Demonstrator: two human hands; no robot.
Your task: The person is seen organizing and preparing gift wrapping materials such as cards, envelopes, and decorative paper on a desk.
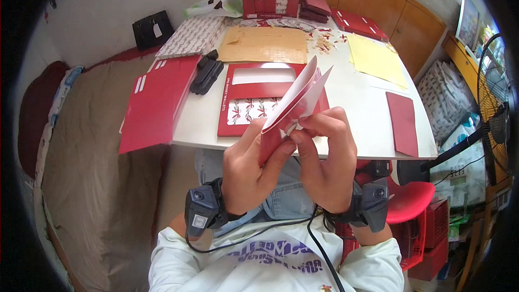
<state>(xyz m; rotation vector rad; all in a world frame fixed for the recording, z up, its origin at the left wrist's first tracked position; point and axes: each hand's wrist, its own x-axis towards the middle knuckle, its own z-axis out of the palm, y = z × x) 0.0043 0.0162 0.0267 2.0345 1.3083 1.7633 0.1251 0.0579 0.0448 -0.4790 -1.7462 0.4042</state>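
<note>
My left hand (251, 166) grips a folded red and white card wallet (271, 140) by its lower edge, thumb in front. The wallet stands tilted upright with its flaps spread. My right hand (330, 154) pinches a small whitish piece (291, 127) between thumb and index finger at the wallet's inner side. What that piece is, I cannot tell. Behind the hands a red box with windows (225, 117) lies on the white table (357, 129), and a patterned sheet shows through its lower window. A black strapped device sits on each wrist.
Red card sheets (158, 105) overhang the table's left edge beside a black case (207, 74). Farther back are brown cardboard (263, 44), patterned boxes (194, 34) and scattered small pieces (323, 44). Yellow sheets (377, 59) and a dark red card (401, 123) lie right. A black fan (494, 101) stands beyond.
</note>
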